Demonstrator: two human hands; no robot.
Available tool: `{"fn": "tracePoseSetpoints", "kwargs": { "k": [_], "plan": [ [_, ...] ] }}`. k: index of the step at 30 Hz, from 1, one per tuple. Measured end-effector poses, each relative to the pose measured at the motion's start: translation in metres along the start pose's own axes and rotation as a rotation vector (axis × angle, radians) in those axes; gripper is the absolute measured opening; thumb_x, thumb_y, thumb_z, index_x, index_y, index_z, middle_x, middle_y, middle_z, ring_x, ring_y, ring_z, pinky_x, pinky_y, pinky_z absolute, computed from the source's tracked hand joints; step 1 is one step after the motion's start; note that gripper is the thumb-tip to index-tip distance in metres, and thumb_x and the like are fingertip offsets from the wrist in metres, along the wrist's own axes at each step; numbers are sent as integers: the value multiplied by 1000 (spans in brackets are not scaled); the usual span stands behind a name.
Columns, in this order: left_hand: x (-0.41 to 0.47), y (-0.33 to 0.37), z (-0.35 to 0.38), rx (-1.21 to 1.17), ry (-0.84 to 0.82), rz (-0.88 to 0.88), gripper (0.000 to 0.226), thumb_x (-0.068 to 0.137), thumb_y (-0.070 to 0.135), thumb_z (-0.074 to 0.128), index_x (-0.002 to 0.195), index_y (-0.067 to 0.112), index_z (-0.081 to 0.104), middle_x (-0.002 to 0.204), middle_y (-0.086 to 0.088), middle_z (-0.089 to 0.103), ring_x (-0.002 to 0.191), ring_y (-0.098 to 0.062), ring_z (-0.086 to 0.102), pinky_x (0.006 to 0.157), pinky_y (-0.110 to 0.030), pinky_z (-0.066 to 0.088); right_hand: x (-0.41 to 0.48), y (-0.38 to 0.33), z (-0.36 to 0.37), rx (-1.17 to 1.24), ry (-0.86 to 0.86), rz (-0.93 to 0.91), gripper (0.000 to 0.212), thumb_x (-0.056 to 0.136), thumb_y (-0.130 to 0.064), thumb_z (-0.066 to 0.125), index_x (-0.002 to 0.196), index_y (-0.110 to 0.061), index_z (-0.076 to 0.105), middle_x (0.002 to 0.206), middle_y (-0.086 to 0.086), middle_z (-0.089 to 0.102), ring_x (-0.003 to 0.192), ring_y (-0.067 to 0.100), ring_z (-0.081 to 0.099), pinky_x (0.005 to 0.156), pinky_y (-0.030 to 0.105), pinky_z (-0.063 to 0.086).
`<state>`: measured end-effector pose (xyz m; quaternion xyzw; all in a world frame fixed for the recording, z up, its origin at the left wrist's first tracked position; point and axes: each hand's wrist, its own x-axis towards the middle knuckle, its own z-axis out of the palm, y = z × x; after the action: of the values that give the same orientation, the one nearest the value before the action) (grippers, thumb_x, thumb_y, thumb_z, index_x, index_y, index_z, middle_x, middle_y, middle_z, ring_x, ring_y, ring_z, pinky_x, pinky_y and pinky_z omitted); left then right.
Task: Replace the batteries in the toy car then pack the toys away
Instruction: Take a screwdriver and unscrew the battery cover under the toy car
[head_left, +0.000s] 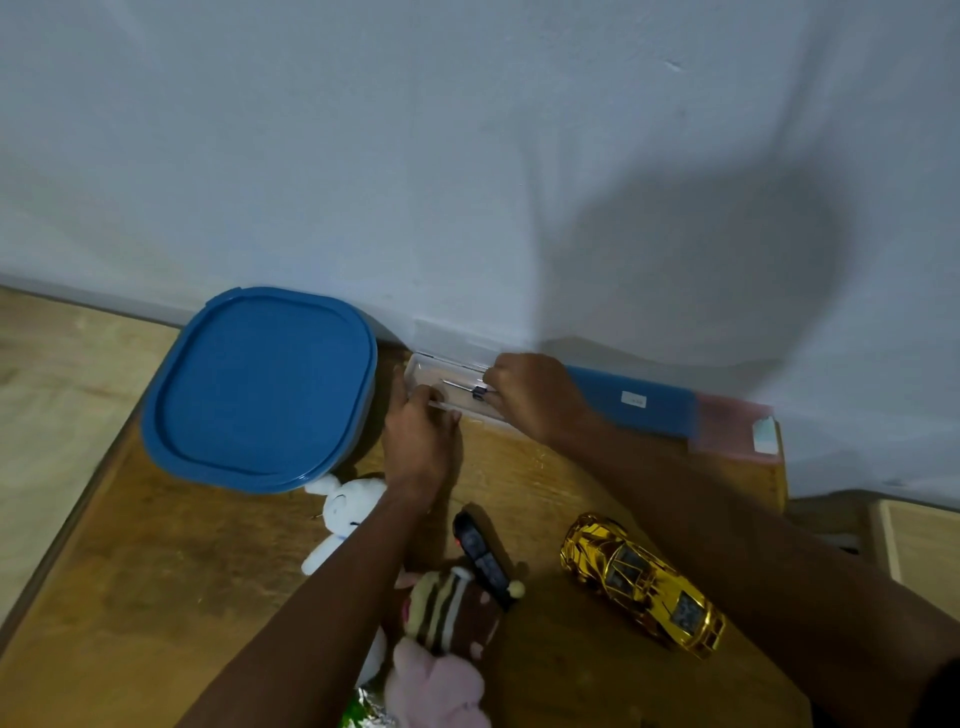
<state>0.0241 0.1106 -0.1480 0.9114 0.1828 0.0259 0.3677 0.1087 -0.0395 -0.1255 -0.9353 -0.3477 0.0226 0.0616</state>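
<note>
A gold toy car (644, 582) sits upright on the wooden table at the right. A clear plastic case (447, 376) lies open against the wall, with a thin metal screwdriver (462, 387) inside. My left hand (421, 431) rests on the case's near edge. My right hand (535, 395) has its fingers closed at the screwdriver's dark handle end. A black toy (480, 553) lies between my forearms.
A large box with a blue lid (260, 384) stands at the left by the wall. A blue (631, 400) and a pink flat box (732, 423) lie along the wall. A white plush (343, 512), a striped plush (449, 608) and a pink plush (441, 691) lie near the front.
</note>
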Motion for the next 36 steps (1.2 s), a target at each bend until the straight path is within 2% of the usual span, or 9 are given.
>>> {"fn": "tracePoseSetpoints", "kwargs": {
  "k": [6, 11, 17, 23, 26, 28, 31, 34, 36],
  "plan": [
    [-1, 1, 4, 4, 43, -16, 20, 87, 19, 75, 105, 14, 70, 140, -6, 48, 110, -21, 60, 93, -42, 55, 4, -10, 7, -73, -61, 65, 10, 82, -18, 68, 84, -10, 74, 75, 7, 64, 72, 28, 65, 60, 31, 47],
    [0, 0, 5, 9, 34, -32, 22, 88, 21, 74, 108, 14, 70, 138, -7, 49, 109, -23, 60, 93, -42, 55, 4, -12, 4, -118, -86, 98, 10, 83, -9, 63, 90, -10, 71, 82, 13, 68, 76, 33, 65, 61, 30, 38],
    [-11, 7, 1, 55, 45, -13, 43, 88, 17, 74, 128, 18, 60, 159, -9, 30, 137, -29, 44, 108, -42, 43, -13, -11, -17, 123, 28, 188, 9, 81, -17, 62, 86, -14, 69, 77, 9, 68, 72, 31, 62, 62, 34, 47],
    [-64, 32, -11, 0, -3, 142, 31, 88, 28, 71, 116, 18, 66, 154, -12, 40, 143, -29, 33, 112, -38, 34, -99, -6, -56, 421, 175, 579, 28, 72, -30, 61, 93, -15, 71, 85, 8, 67, 83, 27, 62, 69, 29, 40],
    [-106, 51, -8, -34, -89, 183, 25, 84, 25, 72, 107, 17, 71, 136, -10, 57, 129, -28, 47, 104, -36, 39, -156, -6, -63, 545, 158, 830, 12, 87, -17, 62, 98, -12, 61, 81, 1, 63, 80, 22, 60, 64, 27, 40],
    [-132, 63, -1, -34, -151, 180, 25, 85, 34, 69, 104, 18, 71, 122, -7, 61, 114, -27, 56, 95, -37, 44, -193, -3, -58, 504, 86, 922, 14, 92, -15, 57, 106, -10, 55, 90, 6, 64, 83, 25, 59, 65, 31, 41],
    [-169, 76, 7, -32, -311, 35, 37, 90, 49, 59, 112, 19, 65, 123, -5, 56, 111, -28, 56, 88, -38, 47, -235, -12, -53, 494, 39, 1037, 23, 95, -15, 52, 118, -9, 52, 107, 14, 63, 90, 30, 59, 72, 36, 45],
    [-195, 84, 16, 35, -333, 136, 44, 92, 52, 57, 116, 16, 59, 123, -7, 56, 113, -29, 55, 87, -41, 50, -263, -23, -44, 502, 107, 1080, 23, 96, -14, 53, 118, -10, 54, 109, 14, 66, 87, 27, 59, 70, 34, 44],
    [-201, 94, 22, 56, -374, 149, 56, 92, 54, 55, 130, 13, 54, 131, -10, 55, 119, -31, 53, 95, -43, 48, -274, -28, -39, 534, 142, 1092, 22, 96, -15, 54, 118, -11, 56, 111, 15, 68, 91, 27, 61, 73, 36, 47]
  ]
}}
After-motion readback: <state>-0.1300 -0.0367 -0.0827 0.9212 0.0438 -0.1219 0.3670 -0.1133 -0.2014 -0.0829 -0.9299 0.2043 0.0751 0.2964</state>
